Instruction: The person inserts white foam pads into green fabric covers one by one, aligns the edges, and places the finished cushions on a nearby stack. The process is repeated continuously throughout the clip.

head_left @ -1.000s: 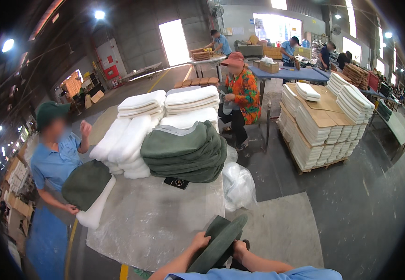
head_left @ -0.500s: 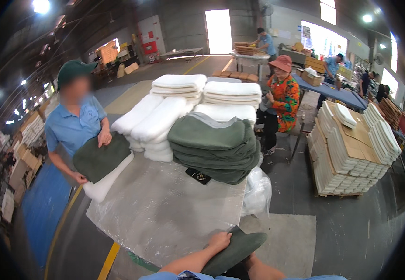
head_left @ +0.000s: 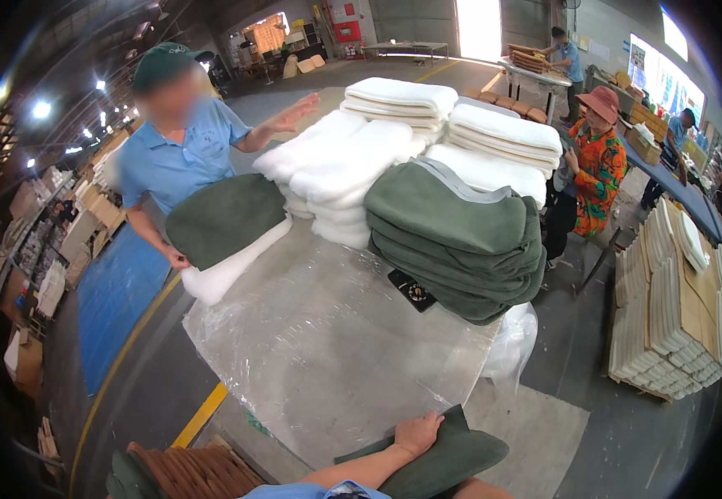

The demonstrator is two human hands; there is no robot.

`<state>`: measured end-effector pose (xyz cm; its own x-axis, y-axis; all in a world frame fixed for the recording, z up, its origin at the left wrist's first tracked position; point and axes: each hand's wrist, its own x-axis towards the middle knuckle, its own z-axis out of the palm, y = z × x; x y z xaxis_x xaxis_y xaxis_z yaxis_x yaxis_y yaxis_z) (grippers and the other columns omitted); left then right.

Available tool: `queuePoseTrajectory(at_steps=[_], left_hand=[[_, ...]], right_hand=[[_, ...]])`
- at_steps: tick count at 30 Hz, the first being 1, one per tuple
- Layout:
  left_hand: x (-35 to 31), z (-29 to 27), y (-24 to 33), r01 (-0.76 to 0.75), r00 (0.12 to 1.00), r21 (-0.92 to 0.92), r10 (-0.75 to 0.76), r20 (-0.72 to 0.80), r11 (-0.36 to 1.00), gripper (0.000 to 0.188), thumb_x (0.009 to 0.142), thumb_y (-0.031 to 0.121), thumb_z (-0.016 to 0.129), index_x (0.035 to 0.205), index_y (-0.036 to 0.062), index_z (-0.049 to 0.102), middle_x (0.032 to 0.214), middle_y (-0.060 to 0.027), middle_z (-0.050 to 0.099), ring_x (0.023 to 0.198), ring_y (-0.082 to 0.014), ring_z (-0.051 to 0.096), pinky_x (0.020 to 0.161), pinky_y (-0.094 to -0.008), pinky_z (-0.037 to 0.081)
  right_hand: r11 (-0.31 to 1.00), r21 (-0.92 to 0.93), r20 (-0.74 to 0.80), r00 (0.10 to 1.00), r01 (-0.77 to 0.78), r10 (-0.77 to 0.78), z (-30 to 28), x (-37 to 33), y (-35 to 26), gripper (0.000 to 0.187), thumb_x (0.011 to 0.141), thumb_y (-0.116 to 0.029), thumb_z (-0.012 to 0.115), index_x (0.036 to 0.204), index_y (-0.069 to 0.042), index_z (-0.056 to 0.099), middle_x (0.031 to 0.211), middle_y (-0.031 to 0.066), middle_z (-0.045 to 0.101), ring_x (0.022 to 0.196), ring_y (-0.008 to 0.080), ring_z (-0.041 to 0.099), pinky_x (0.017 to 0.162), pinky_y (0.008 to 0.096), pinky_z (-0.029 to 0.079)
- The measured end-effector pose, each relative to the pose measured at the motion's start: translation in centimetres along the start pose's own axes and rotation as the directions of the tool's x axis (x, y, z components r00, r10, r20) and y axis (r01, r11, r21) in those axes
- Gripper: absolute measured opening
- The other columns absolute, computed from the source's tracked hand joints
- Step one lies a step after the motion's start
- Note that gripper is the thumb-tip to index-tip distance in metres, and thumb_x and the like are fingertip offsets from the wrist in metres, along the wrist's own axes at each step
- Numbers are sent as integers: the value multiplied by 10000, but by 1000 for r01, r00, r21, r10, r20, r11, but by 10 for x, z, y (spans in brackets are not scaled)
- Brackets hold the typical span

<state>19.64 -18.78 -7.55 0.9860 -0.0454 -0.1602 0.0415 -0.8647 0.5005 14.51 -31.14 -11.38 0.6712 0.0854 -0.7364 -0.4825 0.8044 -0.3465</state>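
Note:
At the near edge of the table, my left hand is closed on the upper edge of a dark green fabric cover. The cover hangs folded in front of me, its pointed end toward the right. Only my right forearm shows under the cover; that hand's fingers are hidden by the cloth. Ahead lies a tall stack of folded dark green covers with a grey strip on top. A flat black object with a round pattern lies against the stack's base.
The table is wrapped in clear plastic. White padding stacks stand at its far side. A co-worker on the left holds a green cover over white padding. A seated person and a pallet of white pads are at the right.
My view has swung left, so the scene sits farther right. The co-worker's one hand has lifted off the cover and is raised toward the white stacks. My left hand still grips the cover.

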Motion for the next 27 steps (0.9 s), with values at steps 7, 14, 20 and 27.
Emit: queuePoseTrajectory(at_steps=[7,14,20,27], left_hand=[[0,-16,5,13,988,0,-13,152,1000,410,1098,478,450,1060,105,614,860,-238,735,805,-477,718,700,-616,556],[-6,-29,-32,-189,957,-115,209,201,975,396,1076,419,513,1111,70,695,1053,-242,727,1015,-489,685,877,-597,531],[-28,-69,-80,53,777,-240,111,620,969,518,971,487,694,1223,38,744,1075,-157,787,981,-274,735,905,-417,547],[-52,-94,-127,114,788,-163,10,615,980,382,996,380,673,1203,68,750,1017,-152,776,947,-269,720,865,-413,536]], right_hand=[[1000,20,57,998,14,-15,-3,-1,10,437,1025,-381,594,1355,-99,649,1240,120,715,1021,277,699,876,479,567],[998,51,164,985,37,-45,-23,-12,40,425,1016,-373,613,1342,-104,659,1195,105,732,959,262,714,814,463,588],[925,-364,194,980,106,-37,-86,-34,2,414,1009,-366,630,1330,-108,668,1157,91,747,906,250,727,760,449,606],[470,-875,52,988,116,-147,39,-73,-163,564,957,-193,737,1437,44,558,1160,133,673,711,179,675,523,308,494]])
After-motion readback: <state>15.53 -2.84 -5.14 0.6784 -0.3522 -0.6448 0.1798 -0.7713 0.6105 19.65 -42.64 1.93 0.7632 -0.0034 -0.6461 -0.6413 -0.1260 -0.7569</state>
